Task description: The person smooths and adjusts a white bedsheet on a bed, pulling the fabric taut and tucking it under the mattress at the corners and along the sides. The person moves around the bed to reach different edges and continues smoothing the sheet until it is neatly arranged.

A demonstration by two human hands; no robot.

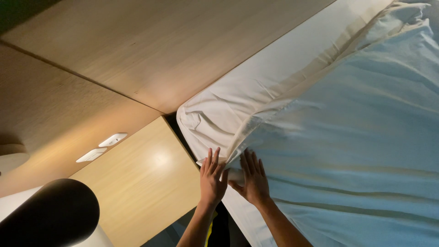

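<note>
My left hand (211,176) lies flat with fingers spread on the white corner of a mattress (215,114), pressing the edge of the fabric. My right hand (253,179) rests beside it, fingers spread on a pale blue sheet (356,137) where the sheet meets the white cover. The thumbs nearly touch over a small fold of cloth. The sheet covers most of the bed and wrinkles toward the corner. Neither hand visibly grips anything.
A wooden headboard wall (160,50) runs along the bed. A light wooden bedside surface (141,183) sits left of the corner, with two white wall switches (101,147) above it. A dark rounded lamp shade (50,212) is at the lower left.
</note>
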